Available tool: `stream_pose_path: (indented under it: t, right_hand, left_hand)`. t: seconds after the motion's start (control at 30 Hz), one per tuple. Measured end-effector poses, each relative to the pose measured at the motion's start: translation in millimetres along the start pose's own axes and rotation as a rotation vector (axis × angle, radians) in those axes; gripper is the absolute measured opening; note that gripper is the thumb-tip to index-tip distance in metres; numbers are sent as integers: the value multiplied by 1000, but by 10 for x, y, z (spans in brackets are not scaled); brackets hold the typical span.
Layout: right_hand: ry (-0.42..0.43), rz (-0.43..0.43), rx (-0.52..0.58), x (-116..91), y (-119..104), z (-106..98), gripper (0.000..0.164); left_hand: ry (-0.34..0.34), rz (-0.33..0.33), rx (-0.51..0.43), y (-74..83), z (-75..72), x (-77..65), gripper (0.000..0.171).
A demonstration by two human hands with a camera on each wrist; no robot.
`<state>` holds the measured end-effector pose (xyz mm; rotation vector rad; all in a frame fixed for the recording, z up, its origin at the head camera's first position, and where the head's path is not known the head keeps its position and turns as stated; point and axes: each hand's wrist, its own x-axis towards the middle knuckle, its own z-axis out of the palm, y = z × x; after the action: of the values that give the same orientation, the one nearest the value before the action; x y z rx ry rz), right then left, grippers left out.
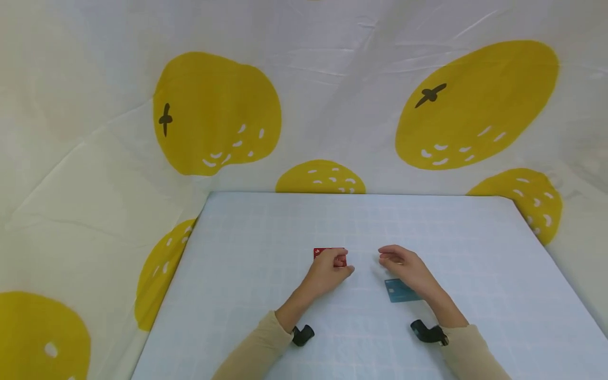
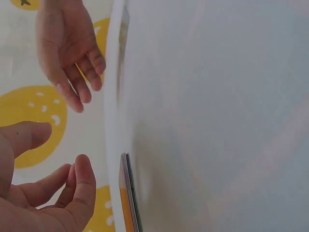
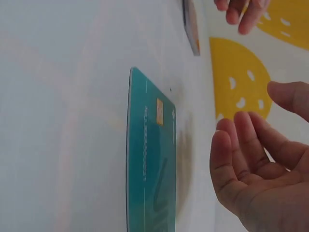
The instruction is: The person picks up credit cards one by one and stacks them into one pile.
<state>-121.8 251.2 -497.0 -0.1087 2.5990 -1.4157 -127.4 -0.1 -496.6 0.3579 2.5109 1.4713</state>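
In the head view my left hand hovers over a red card and partly hides it. My left wrist view shows a thin stack of cards edge-on beside that hand, whose thumb stands apart from loosely bent fingers. To the right, my right hand is above the table near a teal bank card, covering part of it. The chip and raised digits of the teal card show in the right wrist view. Nothing is between the thumb and fingers of either hand.
A white table lies under both hands. Behind it hangs a pale cloth printed with yellow fruit. A black wrist camera sits at the left cuff and another black camera at the right cuff.
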Motion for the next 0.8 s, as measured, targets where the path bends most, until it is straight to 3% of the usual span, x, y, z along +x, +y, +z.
stream_pose_path:
  t: [0.43,0.8]
  right_hand:
    - [-14,-28,-62,-200,204,-290,35]
    - [-101,-69,-181,-287,440,-564,35]
  left_hand:
    - [-181,31,50,210,423,62,47]
    - [-294,72,275,285,704,113,49]
